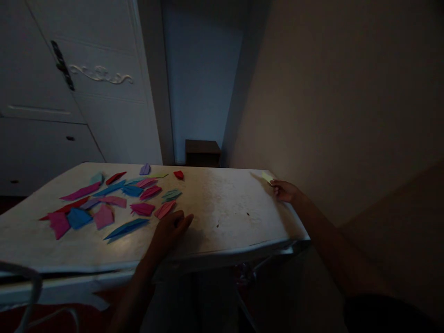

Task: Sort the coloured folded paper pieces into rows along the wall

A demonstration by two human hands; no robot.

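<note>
At the far right end of the table, my right hand [286, 191] pinches a small pale yellow piece of paper [267, 177] between thumb and fingers. My left hand [170, 226] rests near the table's front edge, its fingers curled in and thumb pointing right, with nothing visible in it. Just behind it lies a coral folded paper [165, 209]. Farther left are many more folded papers, among them a blue one [126, 228], a magenta one [142, 209], a pink one [103, 217] and a teal one [171, 195].
The white table [229, 231] has brown stains and a few dark specks. A wall [329, 115] runs along its right side. Behind stand a white panelled door [104, 111] and a small brown cabinet [203, 148]. A pale curved tube [34, 286] shows at lower left.
</note>
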